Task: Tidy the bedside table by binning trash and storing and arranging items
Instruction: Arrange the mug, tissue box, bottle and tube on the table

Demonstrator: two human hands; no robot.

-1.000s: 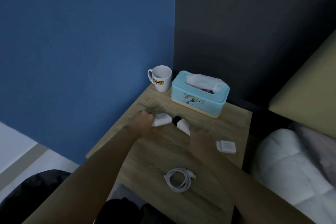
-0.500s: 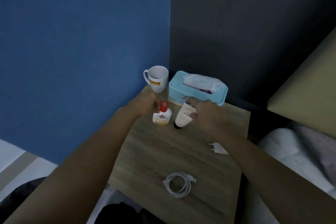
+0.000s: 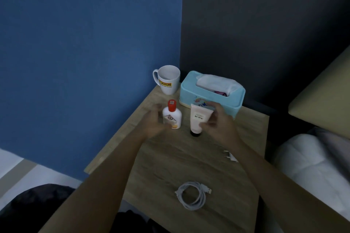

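Observation:
On the wooden bedside table (image 3: 189,161) a small white bottle with a red cap (image 3: 172,116) stands upright. My left hand (image 3: 153,122) is right beside it on the left, fingers loosely curved and blurred, not wrapped round it. A pale pink cream tube (image 3: 198,119) stands on its dark cap to the right of the bottle. My right hand (image 3: 217,125) holds the tube, thumb on its front and fingers behind its top edge. A white mug (image 3: 168,81) and a light blue tissue box (image 3: 208,98) stand at the back.
A coiled white cable (image 3: 193,195) lies near the front edge. A white plug adapter (image 3: 230,157) shows beside my right forearm. A blue wall runs along the left, a dark wall behind. A bed with a white duvet (image 3: 312,166) lies to the right.
The bottle and the tube lay flat on the table a second ago; both hands lifted them and stood them upright nearer the mug and tissue box. My left hand has eased off the bottle.

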